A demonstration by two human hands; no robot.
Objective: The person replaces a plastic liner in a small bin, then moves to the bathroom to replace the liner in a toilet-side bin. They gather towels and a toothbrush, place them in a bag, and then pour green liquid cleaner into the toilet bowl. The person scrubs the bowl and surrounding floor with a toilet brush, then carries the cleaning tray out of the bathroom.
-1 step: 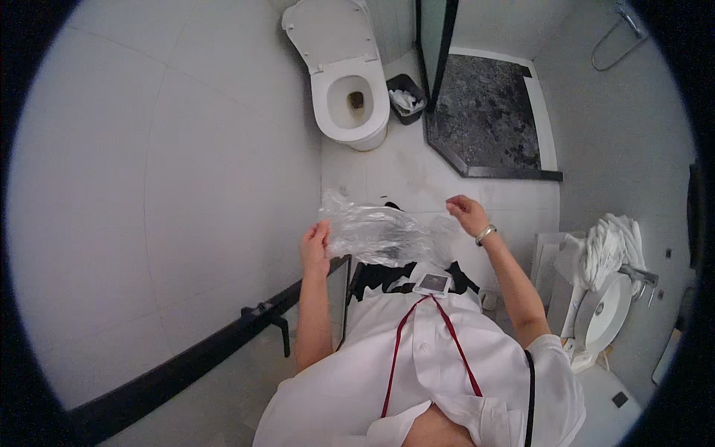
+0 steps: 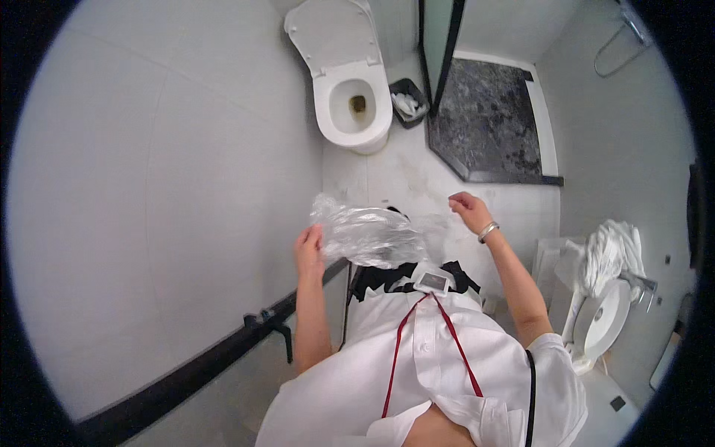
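A crumpled, clear plastic bag (image 2: 372, 235) is spread in the air in front of my waist. My left hand (image 2: 309, 249) is closed on its left end. On the other side, my right hand (image 2: 469, 210), with a bracelet on the wrist, has its fingers pinched together. The thin, nearly invisible right edge of the bag runs up to those fingertips, and the pinch seems to hold it. Part of a dark shoe (image 2: 398, 212) shows behind the film.
Ahead stands a white toilet (image 2: 322, 112) with its lid up, beside a black waste bin (image 2: 402, 119) holding white scraps. A glass panel and dark shower floor (image 2: 488, 112) lie to the right. White cloths (image 2: 614, 253) hang by a washbasin (image 2: 607, 320). A black-framed door (image 2: 186, 376) is at left.
My left hand and the bag have shifted slightly left, and the bag's right part looks thinner and more stretched. My right hand has barely moved.
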